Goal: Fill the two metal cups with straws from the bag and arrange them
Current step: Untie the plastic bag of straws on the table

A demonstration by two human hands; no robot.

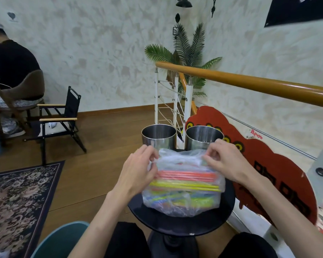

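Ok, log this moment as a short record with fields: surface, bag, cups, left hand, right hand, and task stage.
surface: small round black table
bag: clear plastic bag lying on the table, coloured straws inside
cups: left metal cup and right metal cup upright side by side behind the bag, no straws showing in them
left hand: left hand pinches the bag's upper left edge
right hand: right hand pinches the bag's upper right edge
task stage: bag being handled at its top, no straws in the cups yet
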